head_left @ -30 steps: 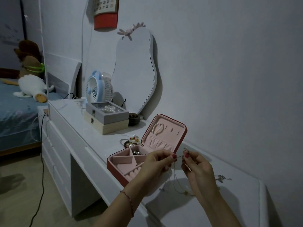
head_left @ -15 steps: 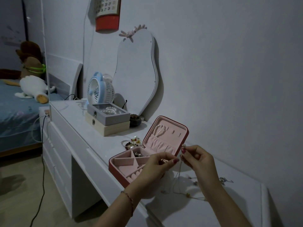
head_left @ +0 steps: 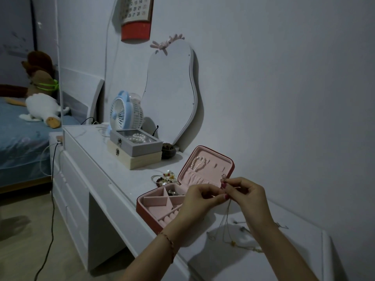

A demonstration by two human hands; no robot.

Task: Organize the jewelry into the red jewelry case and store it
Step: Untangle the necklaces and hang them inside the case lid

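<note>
Both hands, left (head_left: 199, 201) and right (head_left: 246, 196), pinch a thin necklace chain (head_left: 226, 222) above the tabletop (head_left: 227, 258), just right of the open red jewelry case (head_left: 162, 207) at the near edge; its clasp is too small to make out.

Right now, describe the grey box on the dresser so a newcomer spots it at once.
Start at the wavy white mirror leaning on the wall above the white dresser, then drop to the blue fan at its foot. Just in front of the fan two boxes are stacked; the grey box is the upper one, on the pale wooden box. Unlike the open red jewelry case nearer the hands, it has a clear lid showing pearls.
</note>
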